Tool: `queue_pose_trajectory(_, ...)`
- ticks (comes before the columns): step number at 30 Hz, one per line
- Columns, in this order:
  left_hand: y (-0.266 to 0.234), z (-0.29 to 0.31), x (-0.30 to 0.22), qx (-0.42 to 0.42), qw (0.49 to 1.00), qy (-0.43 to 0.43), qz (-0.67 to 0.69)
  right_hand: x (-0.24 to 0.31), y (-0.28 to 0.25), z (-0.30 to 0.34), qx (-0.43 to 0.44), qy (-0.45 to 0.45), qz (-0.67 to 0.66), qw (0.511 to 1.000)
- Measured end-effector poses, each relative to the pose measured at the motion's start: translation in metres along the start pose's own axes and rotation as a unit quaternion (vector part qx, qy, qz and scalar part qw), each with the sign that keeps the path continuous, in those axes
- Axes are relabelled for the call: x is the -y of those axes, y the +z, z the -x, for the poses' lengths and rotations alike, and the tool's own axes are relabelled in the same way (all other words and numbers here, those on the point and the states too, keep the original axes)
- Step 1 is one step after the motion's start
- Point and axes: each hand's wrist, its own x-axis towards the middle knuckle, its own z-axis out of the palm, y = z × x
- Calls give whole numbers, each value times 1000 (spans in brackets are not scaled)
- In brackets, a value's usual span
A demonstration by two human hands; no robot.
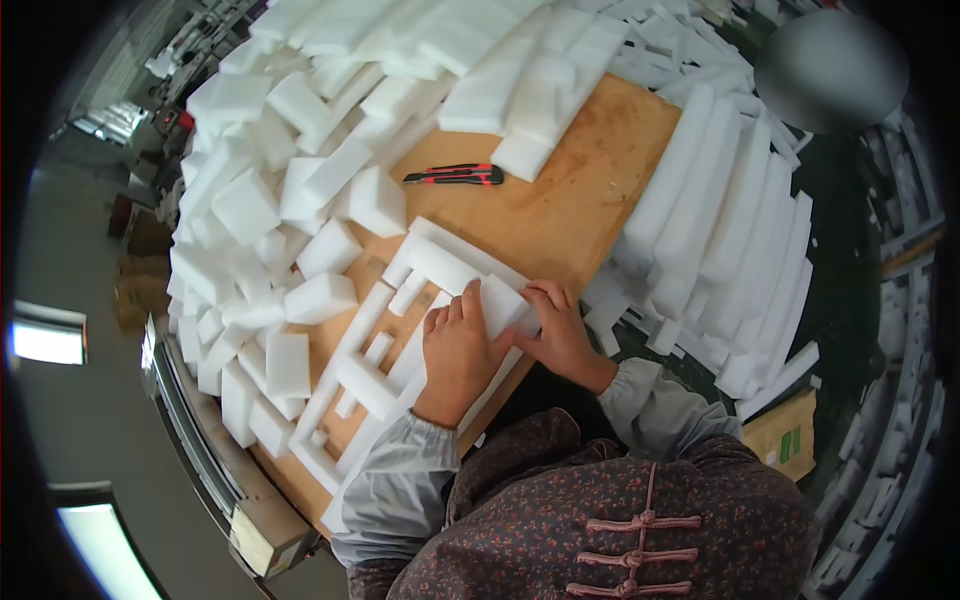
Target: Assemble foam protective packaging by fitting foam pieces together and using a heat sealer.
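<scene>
Both my hands are on a small white foam block (502, 304) near the table's front edge. My left hand (460, 352) is closed against its left side, fingers pointing away from me. My right hand (562, 335) grips its right side, with thumb and bent fingers at the edge. Under and beside the block lies a white foam frame (340, 378) with cut-out openings and crossbars, stretching toward the lower left. Part of the frame is hidden by my left hand and sleeve. Farther back lies a red and black utility knife (455, 175), touched by neither hand.
Loose white foam blocks (246, 205) are heaped along the left of the wooden table (590, 170). Foam slabs (480, 45) are piled at the back. Long foam strips (715, 190) stand stacked off the right edge. A brown carton (782, 432) is at the lower right.
</scene>
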Motion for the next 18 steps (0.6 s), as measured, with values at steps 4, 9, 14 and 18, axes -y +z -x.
queue_pose_trajectory(4,16,-1,5,-55,996,-10,63,-4,6,2,-30,20,-29,999)
queue_pose_trajectory(9,19,-1,2,-52,995,-39,76,-4,11,1,-48,38,-18,998)
queue_pose_trajectory(14,23,-1,-2,-59,995,-51,57,-5,12,2,-49,44,-16,998)
queue_pose_trajectory(18,28,-7,-9,-62,997,-40,38,-7,6,1,-64,33,-8,997)
